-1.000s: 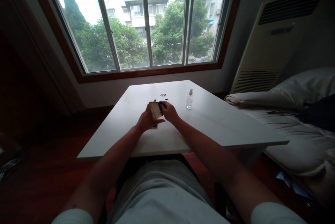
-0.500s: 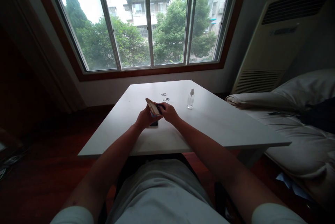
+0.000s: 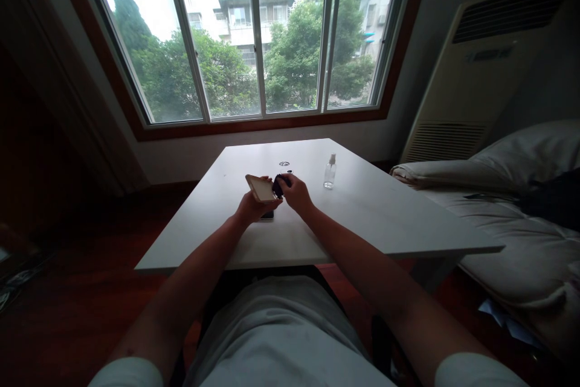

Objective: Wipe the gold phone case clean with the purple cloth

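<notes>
My left hand [image 3: 251,206] is closed round a flat tan rectangular object [image 3: 260,188], held tilted above the white table [image 3: 362,212]. My right hand [image 3: 293,192] is closed on a small dark object [image 3: 279,183] right beside the tan one. Under my left hand, a dark phone-like object [image 3: 267,215] lies flat on the table. A small clear spray bottle [image 3: 330,172] stands upright to the right of my hands.
Two small dark rings [image 3: 284,164] lie on the table beyond my hands. A bed with white bedding [image 3: 507,206] stands to the right, a floor air conditioner [image 3: 480,67] behind it. A wide window [image 3: 254,37] spans the far wall.
The tan object in my left hand has turned from edge-on to showing its flat face, shifting slightly left. My right hand stays against it with the dark object.
</notes>
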Demonstrator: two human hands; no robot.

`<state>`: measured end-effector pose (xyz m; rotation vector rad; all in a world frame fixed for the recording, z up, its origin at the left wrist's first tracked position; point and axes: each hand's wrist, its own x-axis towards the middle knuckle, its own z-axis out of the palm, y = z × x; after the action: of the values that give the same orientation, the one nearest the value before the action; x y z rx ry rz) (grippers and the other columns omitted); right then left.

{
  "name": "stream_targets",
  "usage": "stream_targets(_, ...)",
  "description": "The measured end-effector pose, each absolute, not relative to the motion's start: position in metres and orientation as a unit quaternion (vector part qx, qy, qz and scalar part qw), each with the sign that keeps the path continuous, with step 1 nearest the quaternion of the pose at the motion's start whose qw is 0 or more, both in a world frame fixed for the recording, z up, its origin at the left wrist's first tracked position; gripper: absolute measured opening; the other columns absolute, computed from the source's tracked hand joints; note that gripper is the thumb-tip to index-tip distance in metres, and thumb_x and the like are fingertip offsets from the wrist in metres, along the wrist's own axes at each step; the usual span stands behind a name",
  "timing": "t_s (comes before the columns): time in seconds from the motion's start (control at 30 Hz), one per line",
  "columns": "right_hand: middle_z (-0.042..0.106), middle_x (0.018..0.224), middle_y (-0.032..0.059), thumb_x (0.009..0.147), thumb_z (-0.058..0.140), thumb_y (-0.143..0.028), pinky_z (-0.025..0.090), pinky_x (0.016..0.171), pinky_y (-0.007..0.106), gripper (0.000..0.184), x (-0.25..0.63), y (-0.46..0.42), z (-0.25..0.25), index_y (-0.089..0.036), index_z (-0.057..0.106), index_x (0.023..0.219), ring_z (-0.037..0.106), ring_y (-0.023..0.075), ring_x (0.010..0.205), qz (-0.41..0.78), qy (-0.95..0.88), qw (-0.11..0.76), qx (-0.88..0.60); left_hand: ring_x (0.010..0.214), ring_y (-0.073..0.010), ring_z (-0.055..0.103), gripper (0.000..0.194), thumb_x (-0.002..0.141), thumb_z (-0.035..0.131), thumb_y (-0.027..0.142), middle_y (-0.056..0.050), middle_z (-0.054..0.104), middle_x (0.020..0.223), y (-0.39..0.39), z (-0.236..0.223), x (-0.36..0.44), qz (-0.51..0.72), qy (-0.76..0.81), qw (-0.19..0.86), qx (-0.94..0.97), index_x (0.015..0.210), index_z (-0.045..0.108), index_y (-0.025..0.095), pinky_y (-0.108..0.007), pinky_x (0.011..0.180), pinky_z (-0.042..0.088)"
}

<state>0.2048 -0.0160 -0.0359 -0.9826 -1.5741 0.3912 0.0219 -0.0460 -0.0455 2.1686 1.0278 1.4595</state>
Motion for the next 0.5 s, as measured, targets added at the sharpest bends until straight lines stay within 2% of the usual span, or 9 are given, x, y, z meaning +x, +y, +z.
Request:
stream_targets(0.23,0.076,0.100,0.0089,0.090,0.065,-0.047,0.061,0.059,0.032,0.038,0.208,-0.005,-0.041,-0.019,0.069,0.116,0.072,0.0212,0.078,0.263,-0.598,0.617,-0.438,0.129,-0.0347,0.062,0.074,0.074,0.087,0.031,-0.012,0.060,0.144,-0.046,-0.045,0.021,0.499,0.371,0.152,0.768,0.142,0.056,0.026,-0.054,0.109,0.055)
stream_targets(0.5,0.077,0.097,0.0055,0.088,0.069,-0.042,0.059,0.083,0.037,0.026,0.206,-0.006,-0.043,-0.021,0.076,0.102,0.073,0.0219,0.089,0.219,-0.649,0.602,-0.412,0.126,-0.0344,0.064,0.085,0.073,0.088,0.033,-0.011,0.061,0.144,-0.049,-0.044,0.021,0.497,0.370,0.159,0.768,0.148,0.051,0.024,-0.052,0.111,0.054)
